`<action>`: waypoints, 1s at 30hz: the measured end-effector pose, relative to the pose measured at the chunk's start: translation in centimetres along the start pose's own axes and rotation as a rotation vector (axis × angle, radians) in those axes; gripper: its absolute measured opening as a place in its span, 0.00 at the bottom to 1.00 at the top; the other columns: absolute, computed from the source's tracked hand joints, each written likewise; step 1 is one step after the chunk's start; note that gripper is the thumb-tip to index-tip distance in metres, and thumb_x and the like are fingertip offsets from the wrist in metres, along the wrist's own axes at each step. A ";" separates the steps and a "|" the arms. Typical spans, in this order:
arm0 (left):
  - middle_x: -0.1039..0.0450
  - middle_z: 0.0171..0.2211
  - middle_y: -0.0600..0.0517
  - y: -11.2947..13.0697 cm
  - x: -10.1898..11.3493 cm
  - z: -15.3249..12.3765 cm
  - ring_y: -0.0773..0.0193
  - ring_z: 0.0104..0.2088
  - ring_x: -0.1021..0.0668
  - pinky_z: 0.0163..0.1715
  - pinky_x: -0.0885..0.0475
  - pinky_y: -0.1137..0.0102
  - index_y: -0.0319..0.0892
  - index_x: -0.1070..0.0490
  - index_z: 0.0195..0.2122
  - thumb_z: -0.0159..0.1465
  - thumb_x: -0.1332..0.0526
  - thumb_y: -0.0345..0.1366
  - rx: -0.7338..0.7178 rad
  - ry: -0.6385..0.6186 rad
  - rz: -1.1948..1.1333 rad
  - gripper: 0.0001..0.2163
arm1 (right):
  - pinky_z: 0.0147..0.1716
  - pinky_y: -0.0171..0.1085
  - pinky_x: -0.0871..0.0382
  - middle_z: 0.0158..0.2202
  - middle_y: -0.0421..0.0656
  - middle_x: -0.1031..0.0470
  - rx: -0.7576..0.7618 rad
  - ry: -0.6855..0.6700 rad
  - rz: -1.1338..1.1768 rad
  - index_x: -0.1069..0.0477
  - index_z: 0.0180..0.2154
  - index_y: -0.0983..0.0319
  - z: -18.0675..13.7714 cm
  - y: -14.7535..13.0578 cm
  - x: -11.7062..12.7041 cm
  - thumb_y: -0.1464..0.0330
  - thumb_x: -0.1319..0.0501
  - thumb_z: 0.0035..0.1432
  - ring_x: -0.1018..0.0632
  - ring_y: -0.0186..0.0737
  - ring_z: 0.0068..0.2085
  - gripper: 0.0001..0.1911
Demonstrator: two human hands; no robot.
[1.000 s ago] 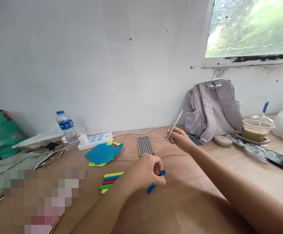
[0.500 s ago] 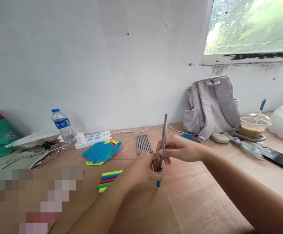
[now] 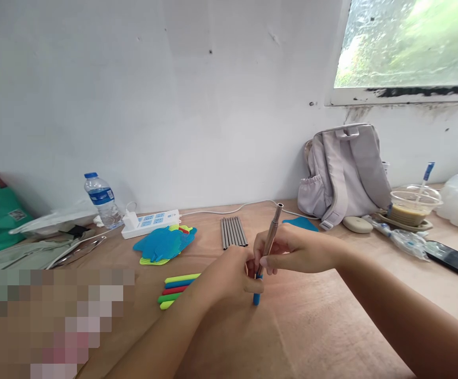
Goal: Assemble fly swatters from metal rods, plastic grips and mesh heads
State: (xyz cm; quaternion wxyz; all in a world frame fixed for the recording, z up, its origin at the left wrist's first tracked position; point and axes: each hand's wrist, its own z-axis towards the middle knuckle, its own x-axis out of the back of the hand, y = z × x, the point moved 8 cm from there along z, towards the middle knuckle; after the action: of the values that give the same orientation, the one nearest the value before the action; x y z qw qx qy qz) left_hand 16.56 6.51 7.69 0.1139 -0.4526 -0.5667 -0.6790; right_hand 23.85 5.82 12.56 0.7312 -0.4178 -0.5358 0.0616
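My right hand [image 3: 292, 250] is closed around a thin metal tube [image 3: 273, 226] that stands nearly upright, its top tilted a little to the right. My left hand [image 3: 229, 276] pinches a blue sleeve [image 3: 256, 297] at the tube's lower end, just above the wooden table [image 3: 331, 316]. A row of several more metal tubes [image 3: 234, 232] lies flat behind my hands. Several coloured sleeves [image 3: 177, 289], green, blue, red and yellow, lie side by side to the left of my left hand.
Blue and yellow mesh pieces [image 3: 165, 244], a white power strip [image 3: 150, 223] and a water bottle [image 3: 101, 199] stand at the back left. A grey backpack [image 3: 345, 173], a drink cup [image 3: 412, 206] and a black phone [image 3: 456, 260] are at the right. A blue piece [image 3: 300, 223] lies behind my right hand.
My right hand brought the metal tube down from the air to my left hand, and the blue sleeve now sits on the tube's lower end. The tube has tilted slightly right.
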 end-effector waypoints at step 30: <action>0.40 0.19 0.60 0.5 -0.2 0.0 0.71 0.21 0.36 0.18 0.44 0.76 0.42 0.38 0.22 0.45 0.44 0.28 -0.080 -0.047 -0.028 0.03 | 0.21 0.30 0.36 0.20 0.39 0.27 -0.075 0.206 0.019 0.38 0.25 0.62 0.1 0.4 1.4 0.62 0.40 0.53 0.25 0.33 0.23 0.12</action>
State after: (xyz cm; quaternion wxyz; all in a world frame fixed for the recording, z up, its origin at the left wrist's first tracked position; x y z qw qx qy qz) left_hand 17.03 6.27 7.83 0.0730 -0.4645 -0.5479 -0.6919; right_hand 24.54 6.88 13.31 0.7655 -0.4542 -0.4558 0.0052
